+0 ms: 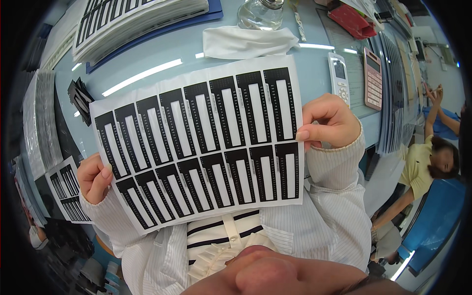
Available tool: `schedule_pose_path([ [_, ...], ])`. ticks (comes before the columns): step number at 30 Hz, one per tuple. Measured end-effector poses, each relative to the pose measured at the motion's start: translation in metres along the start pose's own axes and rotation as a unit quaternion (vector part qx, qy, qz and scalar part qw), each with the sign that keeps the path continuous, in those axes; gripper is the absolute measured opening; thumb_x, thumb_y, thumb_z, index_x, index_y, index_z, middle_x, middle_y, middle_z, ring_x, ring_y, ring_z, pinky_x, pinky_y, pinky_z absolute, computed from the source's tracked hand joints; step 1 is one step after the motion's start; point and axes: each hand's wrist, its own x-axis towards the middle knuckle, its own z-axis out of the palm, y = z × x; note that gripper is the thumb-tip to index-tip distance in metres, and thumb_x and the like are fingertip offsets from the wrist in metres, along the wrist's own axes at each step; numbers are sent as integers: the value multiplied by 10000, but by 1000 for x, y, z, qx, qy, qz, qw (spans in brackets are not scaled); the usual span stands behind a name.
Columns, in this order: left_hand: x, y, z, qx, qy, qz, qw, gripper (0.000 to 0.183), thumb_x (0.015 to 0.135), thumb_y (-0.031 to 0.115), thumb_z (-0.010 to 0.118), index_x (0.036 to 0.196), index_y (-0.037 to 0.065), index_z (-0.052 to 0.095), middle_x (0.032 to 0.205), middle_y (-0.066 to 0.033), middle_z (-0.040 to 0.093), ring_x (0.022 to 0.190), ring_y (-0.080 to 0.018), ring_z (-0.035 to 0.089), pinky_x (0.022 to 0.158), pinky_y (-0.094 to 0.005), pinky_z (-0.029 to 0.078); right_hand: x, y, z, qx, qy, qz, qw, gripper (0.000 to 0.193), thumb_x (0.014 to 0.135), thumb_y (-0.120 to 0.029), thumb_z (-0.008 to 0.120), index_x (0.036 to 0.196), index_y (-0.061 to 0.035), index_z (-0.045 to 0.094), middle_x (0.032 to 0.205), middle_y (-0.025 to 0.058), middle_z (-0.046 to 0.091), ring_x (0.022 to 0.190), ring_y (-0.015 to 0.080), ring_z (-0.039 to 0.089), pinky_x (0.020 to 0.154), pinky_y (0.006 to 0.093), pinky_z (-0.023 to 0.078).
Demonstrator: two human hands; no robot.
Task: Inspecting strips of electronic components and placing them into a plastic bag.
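Observation:
A white sheet (221, 154) printed with two rows of black frame-shaped pieces is held up in front of me, slightly tilted. My left hand (94, 178) pinches its left edge, thumb on the front. On the opposite edge my right hand (330, 122) grips the sheet between thumb and bent fingers. Just beyond the sheet's top edge lies a folded white cloth (248, 43). A white handheld device with a small screen (338, 76) rests near my right hand. Several small black pieces (80, 98) lie beyond my left hand.
A thick stack of similar printed sheets (142, 29) sits on a blue folder at the far left. Behind the cloth stands a glass jar (260, 14). A pink calculator (372, 78) and upright files (392, 93) are at the right. A person in yellow (418, 164) is farther right.

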Motion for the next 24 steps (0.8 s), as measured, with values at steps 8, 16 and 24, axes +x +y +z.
schedule_pose_path([
  [8, 2, 4, 1, -4, -5, -2, 1000, 297, 795, 211, 510, 590, 17, 417, 659, -51, 510, 594, -121, 448, 575, -245, 328, 1, -4, 0, -13, 2, 2, 1000, 164, 793, -84, 642, 660, 5, 608, 558, 32, 579, 439, 40, 446, 407, 181, 318],
  [16, 2, -1, 5, -4, 26, 42, 999, 272, 788, 162, 517, 580, -2, 454, 589, -48, 508, 499, -105, 429, 489, -230, 297, 0, -2, 1, -11, -2, 4, 1000, 174, 796, -101, 643, 662, 3, 609, 562, 33, 581, 439, 41, 445, 407, 182, 315],
  [24, 2, 1, 6, -14, 31, 32, 999, 273, 788, 164, 517, 579, -1, 454, 588, -48, 502, 504, -105, 428, 494, -232, 300, 1, -1, 1, -11, -2, -13, 1000, 174, 799, -96, 639, 659, 3, 607, 564, 38, 582, 431, 44, 443, 398, 187, 312],
])
